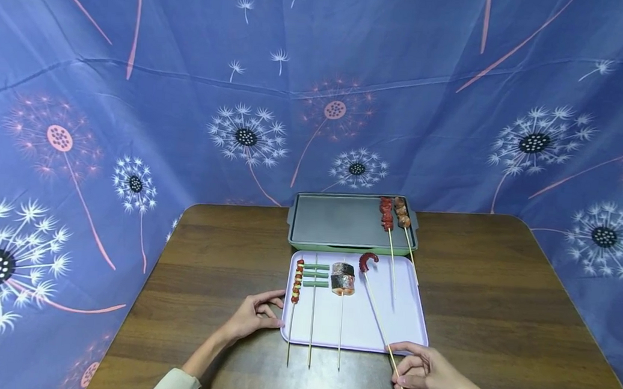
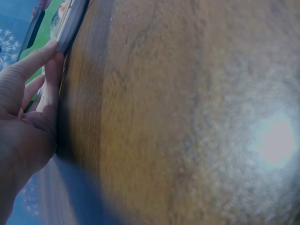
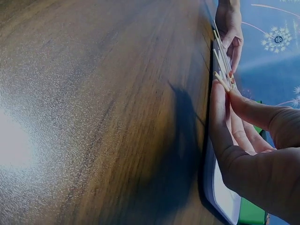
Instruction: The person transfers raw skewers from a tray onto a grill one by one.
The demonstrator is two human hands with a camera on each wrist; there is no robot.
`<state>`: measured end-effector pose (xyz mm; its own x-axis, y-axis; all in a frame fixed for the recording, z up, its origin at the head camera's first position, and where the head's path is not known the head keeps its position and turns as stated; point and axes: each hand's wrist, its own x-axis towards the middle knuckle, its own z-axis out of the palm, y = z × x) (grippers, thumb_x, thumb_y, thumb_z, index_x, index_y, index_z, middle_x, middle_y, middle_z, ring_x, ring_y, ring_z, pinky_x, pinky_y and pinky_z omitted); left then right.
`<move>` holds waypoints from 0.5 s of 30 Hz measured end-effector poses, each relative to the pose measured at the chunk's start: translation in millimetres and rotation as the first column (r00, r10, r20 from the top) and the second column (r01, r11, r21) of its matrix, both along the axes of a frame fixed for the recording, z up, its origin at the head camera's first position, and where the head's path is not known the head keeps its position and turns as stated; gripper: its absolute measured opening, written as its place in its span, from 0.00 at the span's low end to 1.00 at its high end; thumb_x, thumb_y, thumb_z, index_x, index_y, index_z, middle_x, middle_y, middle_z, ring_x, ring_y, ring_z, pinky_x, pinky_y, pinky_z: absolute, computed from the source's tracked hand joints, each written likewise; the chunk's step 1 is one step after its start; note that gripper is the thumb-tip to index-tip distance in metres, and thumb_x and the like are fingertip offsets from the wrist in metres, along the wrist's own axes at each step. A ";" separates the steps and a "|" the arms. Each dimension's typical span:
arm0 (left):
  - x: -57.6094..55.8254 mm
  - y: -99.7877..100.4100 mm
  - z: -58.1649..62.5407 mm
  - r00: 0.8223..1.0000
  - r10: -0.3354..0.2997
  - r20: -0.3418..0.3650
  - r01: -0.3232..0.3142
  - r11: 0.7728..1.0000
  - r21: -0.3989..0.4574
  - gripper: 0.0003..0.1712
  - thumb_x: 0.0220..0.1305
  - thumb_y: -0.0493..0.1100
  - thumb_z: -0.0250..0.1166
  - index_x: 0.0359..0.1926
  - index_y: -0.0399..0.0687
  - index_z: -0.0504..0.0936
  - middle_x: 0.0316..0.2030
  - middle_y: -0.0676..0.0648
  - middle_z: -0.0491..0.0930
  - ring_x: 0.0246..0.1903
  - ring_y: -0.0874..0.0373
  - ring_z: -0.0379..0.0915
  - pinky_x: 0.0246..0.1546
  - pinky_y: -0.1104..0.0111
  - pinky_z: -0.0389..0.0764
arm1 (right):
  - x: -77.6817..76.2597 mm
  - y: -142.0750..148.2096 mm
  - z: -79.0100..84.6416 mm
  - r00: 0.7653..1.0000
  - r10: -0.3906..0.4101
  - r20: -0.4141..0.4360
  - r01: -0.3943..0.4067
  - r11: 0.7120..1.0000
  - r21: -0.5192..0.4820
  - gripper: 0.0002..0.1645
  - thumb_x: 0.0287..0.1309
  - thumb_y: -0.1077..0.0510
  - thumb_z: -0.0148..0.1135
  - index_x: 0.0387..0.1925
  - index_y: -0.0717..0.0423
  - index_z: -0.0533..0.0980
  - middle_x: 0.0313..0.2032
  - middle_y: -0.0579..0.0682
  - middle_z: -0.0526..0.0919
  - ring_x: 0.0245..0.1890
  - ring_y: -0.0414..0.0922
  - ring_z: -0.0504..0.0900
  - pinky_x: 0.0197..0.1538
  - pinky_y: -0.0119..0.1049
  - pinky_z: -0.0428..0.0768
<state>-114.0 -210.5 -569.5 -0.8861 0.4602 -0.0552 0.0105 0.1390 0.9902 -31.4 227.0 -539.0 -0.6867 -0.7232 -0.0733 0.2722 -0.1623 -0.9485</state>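
Observation:
Between thumb and fingers, my right hand pinches the lower end of a wooden-stick skewer topped with a curled dark-red octopus tentacle. The stick slants across the lilac tray, its end sticking out toward me; in the right wrist view the stick's end shows at the fingertips. My left hand rests at the tray's left edge, index finger and thumb spread apart along the rim. Beside it on the tray lie a red-and-yellow vegetable skewer, a green bean skewer and a fish-chunk skewer.
Behind the tray stands a dark grill plate with a green base. A red meat skewer and a browned meat skewer lie at its right, sticks reaching over the tray. A blue dandelion-print cloth hangs around the wooden table.

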 end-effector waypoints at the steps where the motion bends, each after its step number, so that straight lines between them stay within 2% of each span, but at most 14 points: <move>1: -0.4 0.0 -0.3 1.000 0.001 -0.005 -0.001 1.000 0.000 0.42 0.55 0.27 0.74 0.69 0.25 0.68 0.52 0.20 0.76 0.33 0.70 0.83 0.36 0.80 0.78 | -0.2 -0.2 0.6 1.000 0.001 -0.011 -0.001 1.000 -0.001 0.34 0.66 0.74 0.57 0.64 0.87 0.51 0.41 0.49 0.88 0.41 0.40 0.89 0.44 0.37 0.88; 4: -1.7 1.0 -0.8 1.000 -0.003 -0.008 0.003 1.000 0.000 0.42 0.55 0.27 0.74 0.69 0.25 0.67 0.52 0.20 0.76 0.33 0.70 0.82 0.36 0.81 0.78 | -0.9 -0.5 3.8 1.000 0.008 -0.028 -0.008 1.000 0.010 0.36 0.66 0.74 0.58 0.64 0.88 0.49 0.41 0.49 0.89 0.41 0.39 0.89 0.43 0.37 0.88; 11: -2.1 2.6 1.6 1.000 -0.008 -0.004 0.008 1.000 0.006 0.41 0.55 0.28 0.74 0.69 0.25 0.68 0.53 0.20 0.76 0.33 0.70 0.82 0.35 0.81 0.79 | -1.8 -1.7 10.8 0.997 0.022 -0.068 -0.022 1.000 -0.009 0.31 0.66 0.75 0.57 0.65 0.84 0.58 0.41 0.49 0.89 0.41 0.39 0.89 0.43 0.39 0.88; 15: 1.2 -1.8 2.0 1.000 -0.004 -0.001 0.004 1.000 0.007 0.41 0.56 0.28 0.74 0.69 0.25 0.68 0.52 0.20 0.76 0.33 0.70 0.82 0.35 0.81 0.79 | -3.8 -5.1 13.5 0.995 0.030 -0.090 -0.030 1.000 0.000 0.32 0.66 0.73 0.58 0.64 0.86 0.56 0.41 0.56 0.89 0.41 0.40 0.89 0.43 0.40 0.88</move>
